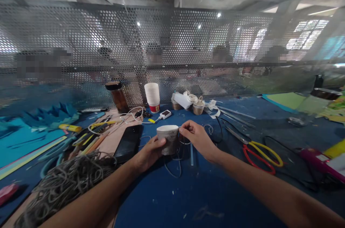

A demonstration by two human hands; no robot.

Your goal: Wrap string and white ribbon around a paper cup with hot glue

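A small paper cup [169, 142] with a white rim is wrapped around its outside in grey cord. My left hand [148, 154] is closed around the cup's left side, thumb on the front, and holds it upright over the blue table. At the right of the rim, my right hand [194, 135] is closed in a pinch on the grey cord [180, 170], which hangs in a loose loop below the cup. Its fingertips touch or nearly touch the cup. The exact pinch point is partly hidden by the fingers.
Left lie a tangled cord pile [70, 181], a black phone [129, 142] and several tools. Behind stand a brown jar [117, 98], stacked paper cups [152, 97] and a white tape roll [191, 97]. Right are scissors [261, 154] and a magenta glue gun [320, 163]. A perforated screen [172, 37] closes the back.
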